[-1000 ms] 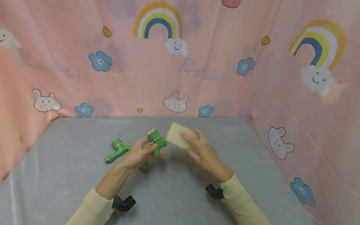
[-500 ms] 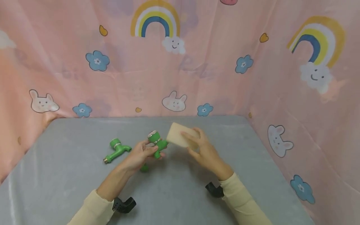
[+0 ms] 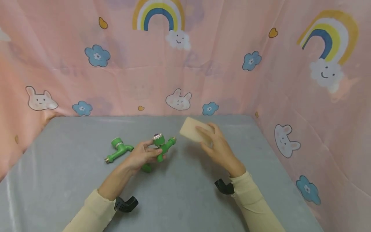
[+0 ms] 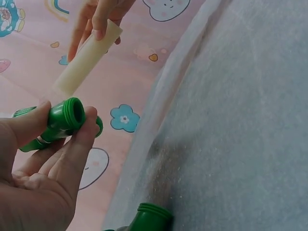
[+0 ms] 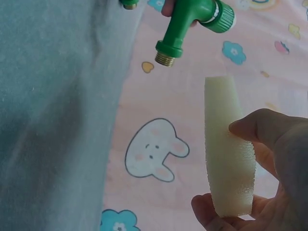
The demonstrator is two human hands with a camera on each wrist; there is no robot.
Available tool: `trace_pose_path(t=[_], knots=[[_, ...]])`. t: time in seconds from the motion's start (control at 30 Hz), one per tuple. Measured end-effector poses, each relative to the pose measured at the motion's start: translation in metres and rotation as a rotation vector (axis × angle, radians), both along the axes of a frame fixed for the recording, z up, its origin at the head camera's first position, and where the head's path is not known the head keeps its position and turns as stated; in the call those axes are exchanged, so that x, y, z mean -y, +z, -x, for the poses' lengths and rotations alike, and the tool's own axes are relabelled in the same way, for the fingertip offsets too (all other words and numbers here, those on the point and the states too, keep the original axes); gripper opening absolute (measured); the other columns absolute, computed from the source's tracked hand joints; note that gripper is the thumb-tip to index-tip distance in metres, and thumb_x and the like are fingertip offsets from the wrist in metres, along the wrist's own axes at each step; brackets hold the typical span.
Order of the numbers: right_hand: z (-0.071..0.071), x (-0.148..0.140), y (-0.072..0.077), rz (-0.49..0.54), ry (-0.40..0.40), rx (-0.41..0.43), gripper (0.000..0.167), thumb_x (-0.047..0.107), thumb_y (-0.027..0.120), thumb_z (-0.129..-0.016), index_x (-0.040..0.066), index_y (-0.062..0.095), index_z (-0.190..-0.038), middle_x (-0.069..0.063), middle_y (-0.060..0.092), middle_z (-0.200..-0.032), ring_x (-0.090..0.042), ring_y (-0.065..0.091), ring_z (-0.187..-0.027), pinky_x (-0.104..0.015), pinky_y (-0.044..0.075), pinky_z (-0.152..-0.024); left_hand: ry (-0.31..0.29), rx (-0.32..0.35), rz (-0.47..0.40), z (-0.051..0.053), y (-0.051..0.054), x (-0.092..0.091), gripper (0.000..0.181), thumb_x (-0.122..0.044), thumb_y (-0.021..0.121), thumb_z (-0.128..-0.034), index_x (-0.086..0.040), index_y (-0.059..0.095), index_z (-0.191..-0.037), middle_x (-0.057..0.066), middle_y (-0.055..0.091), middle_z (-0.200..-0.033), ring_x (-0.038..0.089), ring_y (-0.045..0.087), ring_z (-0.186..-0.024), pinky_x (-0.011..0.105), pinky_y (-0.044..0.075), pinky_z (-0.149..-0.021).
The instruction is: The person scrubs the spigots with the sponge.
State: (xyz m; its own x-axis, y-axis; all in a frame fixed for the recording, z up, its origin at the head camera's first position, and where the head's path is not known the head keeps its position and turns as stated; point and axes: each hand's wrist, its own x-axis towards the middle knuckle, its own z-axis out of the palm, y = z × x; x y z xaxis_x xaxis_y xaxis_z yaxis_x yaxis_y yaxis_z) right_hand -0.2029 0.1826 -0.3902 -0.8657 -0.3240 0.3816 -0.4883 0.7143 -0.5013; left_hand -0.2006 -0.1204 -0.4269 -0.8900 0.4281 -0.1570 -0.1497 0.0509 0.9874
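A green faucet with a brass threaded end and a shiny-topped knob is pinched between the thumb and fingers of my left hand, above the table. My right hand grips a cream-coloured sponge between thumb and fingers. In the right wrist view the sponge stands apart from the brass end of the faucet. The left wrist view shows the open spout of the held faucet. A second green faucet lies on the table, left of my left hand.
Under my left hand another green piece lies on the table, mostly hidden. The grey table reaches back to a pink patterned curtain. A black curved fitting sits at the left cuff, another at the right.
The sponge in my right hand has moved right and away from the held faucet, whose brass end now shows. My left hand keeps its hold and has barely moved; the view has tilted slightly down.
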Motion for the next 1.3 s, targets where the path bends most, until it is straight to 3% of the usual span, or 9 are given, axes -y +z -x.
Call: trace_pose_path(t=[0.17, 0.33, 0.47, 0.67, 1.07, 1.3], knots=[[-0.002, 0.001, -0.003, 0.005, 0.009, 0.006, 0.055, 0.007, 0.071, -0.092, 0.015, 0.057, -0.145, -0.026, 0.04, -0.15, -0.043, 0.047, -0.131, -0.058, 0.051, -0.096, -0.001, 0.034, 0.024, -0.003, -0.003, -0.001, 0.067, -0.012, 0.062, -0.1007, 0.005, 0.028, -0.155, 0.003, 0.08, -0.093, 0.01, 0.075, -0.09, 0.036, 0.059, -0.095], [0.0, 0.002, -0.005, -0.004, 0.017, 0.017, 0.055, 0.009, 0.072, -0.092, 0.015, 0.057, -0.145, -0.025, 0.041, -0.149, -0.043, 0.047, -0.131, -0.058, 0.052, -0.097, 0.003, 0.029, 0.091, -0.003, -0.004, -0.004, 0.07, -0.012, 0.062, -0.1006, -0.001, 0.024, -0.158, 0.021, 0.077, -0.105, 0.016, 0.076, -0.091, 0.04, 0.06, -0.094], [0.001, 0.003, -0.006, -0.023, 0.048, 0.02, 0.055, 0.009, 0.074, -0.091, 0.014, 0.057, -0.144, -0.026, 0.044, -0.146, -0.044, 0.049, -0.128, -0.057, 0.051, -0.097, -0.012, 0.009, 0.17, -0.002, -0.006, -0.006, 0.071, -0.013, 0.062, -0.1008, 0.003, 0.021, -0.157, 0.026, 0.074, -0.11, 0.014, 0.076, -0.086, 0.034, 0.061, -0.085], [-0.001, 0.003, -0.008, -0.027, 0.06, 0.033, 0.056, 0.009, 0.074, -0.091, 0.016, 0.057, -0.144, -0.023, 0.044, -0.146, -0.041, 0.049, -0.128, -0.056, 0.051, -0.097, -0.013, 0.002, 0.19, -0.002, -0.01, -0.009, 0.071, -0.012, 0.063, -0.1002, 0.006, 0.023, -0.156, 0.023, 0.076, -0.102, 0.01, 0.073, -0.076, 0.029, 0.059, -0.075], [0.001, 0.004, -0.008, -0.038, 0.075, 0.067, 0.055, 0.012, 0.071, -0.095, 0.016, 0.054, -0.147, -0.026, 0.039, -0.15, -0.043, 0.046, -0.134, -0.058, 0.049, -0.101, -0.02, 0.008, 0.185, -0.004, -0.012, -0.014, 0.071, -0.011, 0.057, -0.1032, 0.009, 0.015, -0.157, 0.023, 0.076, -0.107, 0.008, 0.071, -0.079, 0.03, 0.06, -0.081], [0.002, 0.003, -0.008, -0.039, 0.073, 0.065, 0.054, 0.012, 0.071, -0.095, 0.016, 0.055, -0.146, -0.025, 0.041, -0.148, -0.043, 0.046, -0.132, -0.058, 0.048, -0.102, -0.02, 0.064, 0.177, -0.003, -0.014, -0.015, 0.071, -0.013, 0.058, -0.1029, 0.012, 0.016, -0.155, 0.004, 0.077, -0.085, 0.008, 0.069, -0.075, 0.027, 0.059, -0.078]])
